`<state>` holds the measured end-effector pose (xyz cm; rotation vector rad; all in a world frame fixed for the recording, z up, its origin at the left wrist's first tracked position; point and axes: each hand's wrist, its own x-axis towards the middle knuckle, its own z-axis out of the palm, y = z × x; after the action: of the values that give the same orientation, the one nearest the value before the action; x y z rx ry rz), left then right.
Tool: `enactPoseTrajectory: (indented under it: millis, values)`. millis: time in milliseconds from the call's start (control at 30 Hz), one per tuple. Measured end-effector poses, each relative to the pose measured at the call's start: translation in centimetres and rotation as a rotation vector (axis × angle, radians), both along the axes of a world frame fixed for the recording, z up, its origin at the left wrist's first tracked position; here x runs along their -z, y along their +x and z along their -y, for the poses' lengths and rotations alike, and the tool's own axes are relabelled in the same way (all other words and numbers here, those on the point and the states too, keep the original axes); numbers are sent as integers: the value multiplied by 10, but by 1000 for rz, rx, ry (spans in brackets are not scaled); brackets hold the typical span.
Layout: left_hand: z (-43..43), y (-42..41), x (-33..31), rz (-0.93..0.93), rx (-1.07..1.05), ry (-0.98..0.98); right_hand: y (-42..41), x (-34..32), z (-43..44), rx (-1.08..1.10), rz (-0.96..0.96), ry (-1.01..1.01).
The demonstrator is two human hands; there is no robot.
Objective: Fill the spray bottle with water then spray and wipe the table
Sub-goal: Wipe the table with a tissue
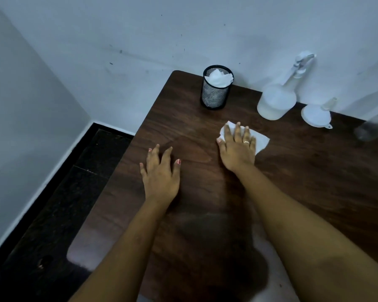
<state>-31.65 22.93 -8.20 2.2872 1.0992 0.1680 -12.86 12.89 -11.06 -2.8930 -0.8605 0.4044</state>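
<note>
Both hands are lying flat on the table (292, 171) in the head view, the only view I am getting. My right hand (238, 149) is pressing down on a white tissue (262, 142), fingers spread over it rather than curled round it, which I am reading as the wiping stroke: a flat palm is keeping the whole sheet against the wood. My left hand (160, 173) is resting open and empty just beside it, fingers splayed, likely bracing me as I am leaning in.

Behind the tissue, the spray bottle (277, 99) is standing upright near the wall, nozzle pointing away, apart from both hands; I am judging it filled and already used, since it is parked out of the wiping path. A white funnel (316, 115) is sitting mouth-down just right of it. A black mesh cup (216, 90) stuffed with more tissue is standing near the back edge, well clear to the left. Something clear and blurred is showing at the far right edge; I cannot tell what it is.

Wiping further back, I am expecting the bottle and funnel to be standing in the way.
</note>
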Motion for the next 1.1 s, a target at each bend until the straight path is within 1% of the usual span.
enactPoseTrajectory:
  millis: [33,100,167,200,300,333,367,433,500,533,600,667,733,767,833,867,933,967,1100]
  values:
    - [-3,-4,0,-1,-14,5,-6,0,-16,-1,3,11]
    - [-9,-12,1,-14,-42,16,-29,-1,-48,-128,-10,48]
    - [-15,-17,1,-27,-70,30,-65,-5,-73,-352,-33,82]
    - [-17,-17,1,-29,-82,34,-86,-8,-79,-473,-30,66]
    - [-22,-16,-3,-33,-90,32,-145,-15,-70,-855,117,-90]
    - [-22,-15,-4,-29,-82,34,-158,-14,-60,-938,145,-89]
    - [-21,-13,-5,-18,-74,38,-167,-13,-48,-981,122,-34]
    - [-17,-9,-8,5,-56,35,-170,-9,-21,-1038,-45,85]
    - [-13,-4,-8,3,-30,18,-157,-4,10,-1015,-158,115]
    - [-10,-2,-8,-2,-19,7,-146,-3,26,-980,-149,114]
    - [-4,3,-8,-13,3,-11,-115,-4,50,-866,-48,74]
    - [4,6,-8,-35,35,-19,-74,-8,66,-700,71,-19]
    - [10,7,-8,-55,76,-23,-31,-9,74,-506,73,-70]
    - [12,7,-8,-62,90,-22,-12,-8,75,-389,32,-70]
    - [13,6,-8,-71,99,-19,11,-6,68,-185,-11,-26]
    - [13,6,-8,-76,100,-18,15,-6,60,-126,-12,-14]
    - [14,5,-6,-86,97,-21,7,-6,37,-100,-28,-7]
    - [14,5,-6,-88,96,-22,-2,-6,26,-136,-34,1]
    - [13,9,-5,-86,84,-25,-58,-8,7,-466,-17,6]
